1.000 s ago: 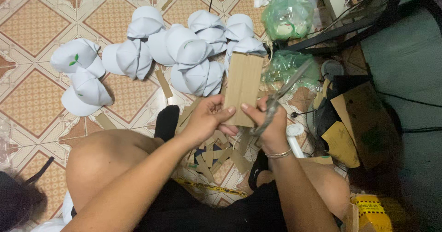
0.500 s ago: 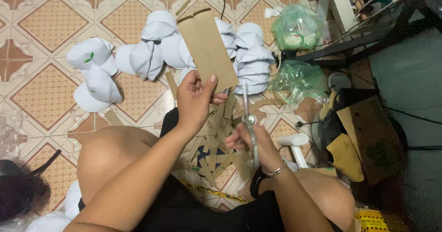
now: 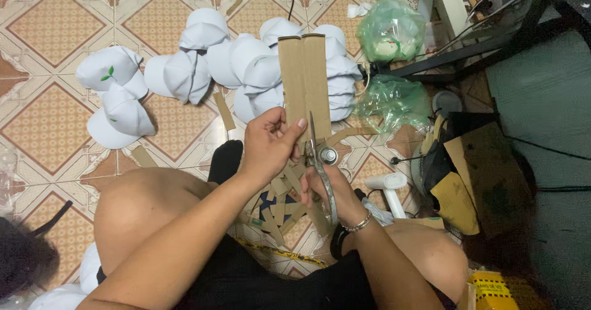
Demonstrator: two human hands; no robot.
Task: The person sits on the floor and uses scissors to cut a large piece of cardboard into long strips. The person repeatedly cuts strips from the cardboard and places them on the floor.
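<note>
The floor [image 3: 49, 119] is laid with patterned tan and cream tiles. A black metal frame [image 3: 492, 39] is seen at upper right, beside a dark mat [image 3: 548, 131].

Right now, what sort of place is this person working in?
Probably a home workshop, with the work done seated on the floor: patterned ceramic floor tiles, a heap of white fabric caps, and a brown cardboard strip being cut with metal scissors.

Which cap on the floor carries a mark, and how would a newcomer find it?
Start at the row of white caps on the patterned tile floor. Go to its far left end, left of the cardboard strip. That cap alone shows a small green leaf emblem.
</note>
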